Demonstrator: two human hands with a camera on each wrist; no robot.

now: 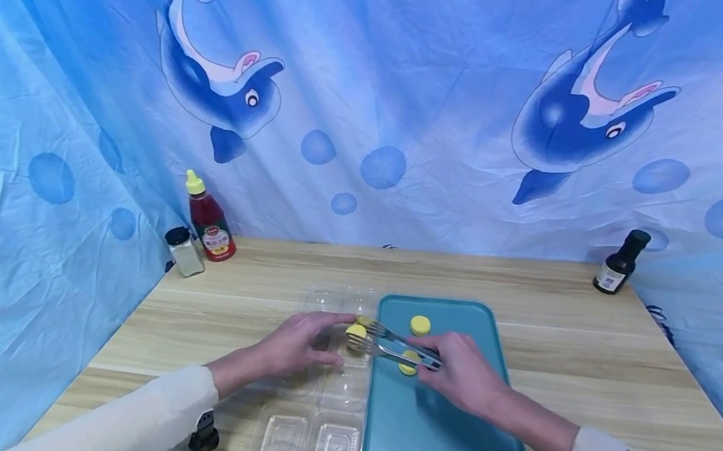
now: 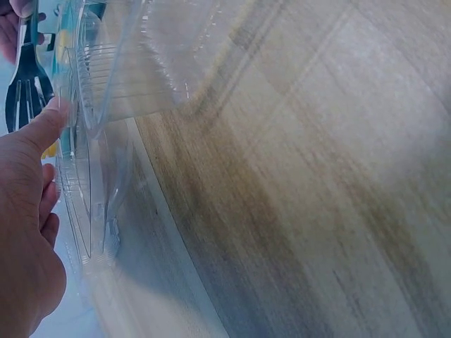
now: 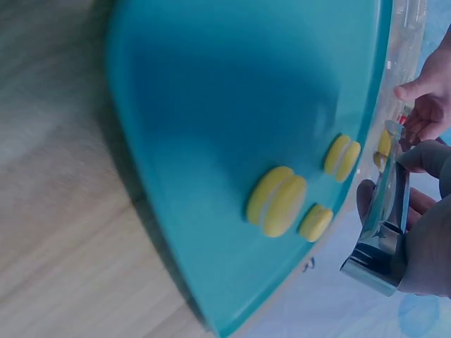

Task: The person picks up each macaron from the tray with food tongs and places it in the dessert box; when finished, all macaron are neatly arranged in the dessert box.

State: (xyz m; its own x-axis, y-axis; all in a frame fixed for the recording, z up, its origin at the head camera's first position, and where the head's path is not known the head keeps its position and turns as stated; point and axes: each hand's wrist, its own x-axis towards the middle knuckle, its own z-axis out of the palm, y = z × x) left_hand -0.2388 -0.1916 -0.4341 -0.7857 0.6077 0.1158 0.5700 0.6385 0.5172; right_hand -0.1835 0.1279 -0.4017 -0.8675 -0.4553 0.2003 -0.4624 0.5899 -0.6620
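My right hand [image 1: 465, 375] holds metal tongs [image 1: 396, 354] with fork-like tips. At those tips is a yellow macaron [image 1: 355, 336], over a compartment of the clear plastic tray [image 1: 337, 442]. My left hand [image 1: 297, 345] is at this tray with index finger and thumb spread apart, the fingertip close beside the macaron. In the left wrist view the left thumb [image 2: 53, 120] is right at the clear tray's edge. Several yellow macarons [image 3: 277, 202] stand on the teal tray [image 1: 444, 443]; the tongs partly cover one in the head view.
A red sauce bottle [image 1: 210, 227] with a yellow cap and a black-lidded shaker [image 1: 184, 251] stand at the back left. A dark bottle [image 1: 618, 266] stands at the back right. Behind the wooden table [image 1: 594, 356] hangs a blue dolphin curtain [image 1: 429, 99].
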